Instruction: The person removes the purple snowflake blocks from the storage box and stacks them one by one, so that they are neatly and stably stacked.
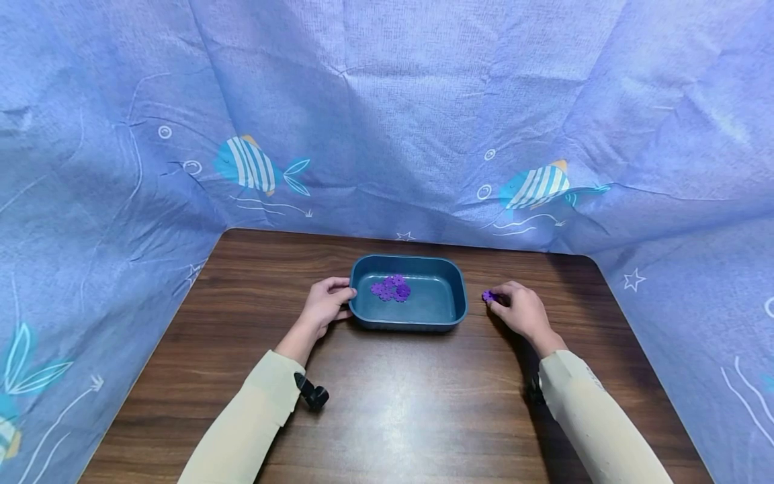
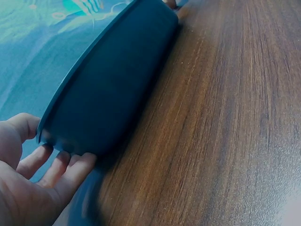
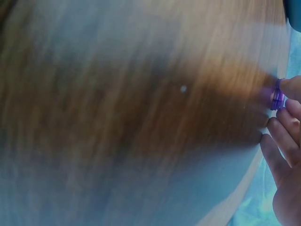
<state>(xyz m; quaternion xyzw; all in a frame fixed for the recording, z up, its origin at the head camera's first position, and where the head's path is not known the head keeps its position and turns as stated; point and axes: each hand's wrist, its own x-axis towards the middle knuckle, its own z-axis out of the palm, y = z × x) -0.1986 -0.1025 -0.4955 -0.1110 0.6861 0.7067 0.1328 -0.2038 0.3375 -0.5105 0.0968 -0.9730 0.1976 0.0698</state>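
A dark teal rectangular tray [image 1: 431, 310] with rounded corners and raised walls stands on the table. My left hand [image 1: 324, 302] grips its left end, thumb at the rim and fingertips [image 2: 87, 157] against the outer wall. Inside the tray, toward its left half, several purple flower-shaped pieces [image 1: 387, 292] lie in a loose cluster. Just right of the tray, my right hand [image 1: 521, 310] pinches a purple toothed piece [image 1: 487, 296] between thumb and fingers, close to the tabletop. In the right wrist view that purple piece [image 3: 277, 100] looks layered; whether it is one or a stack I cannot tell.
Under everything is a dark wood-grain table [image 1: 387, 390] with rounded far corners. A blue fish-print cloth [image 1: 411, 134] hangs behind it and at both sides. Black straps with small devices [image 1: 312, 393] sit at the wrists, over pale sleeves.
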